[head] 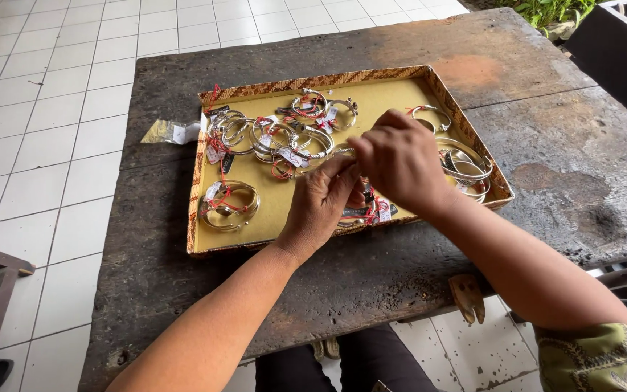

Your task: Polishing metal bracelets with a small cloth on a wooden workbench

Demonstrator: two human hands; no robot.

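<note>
From the head view, both hands meet over the middle of the frame, above the lower right part of the tray (205, 181). The left hand (322, 199) comes up from the lower left, fingers curled; the right hand (400, 163) reaches in from the lower right and arches over it. Fingertips together, pinched on something small between them, likely a bracelet or its tag, but the knuckles hide it, so I cannot tell which way it points or how its long axis runs. Both hands sit equally on it.

Just below the hands, a tagged bracelet (368, 213) with red string peeks out at the tray's near edge. A heap of silver bracelets (277, 134) lies up and left of the hands, one gold-toned bracelet (230, 205) sits alone at centre left, more bangles (466, 167) to the right. The tray rests on a dark, worn counter (546, 145), with a small clear packet (172, 132) just left of it.
</note>
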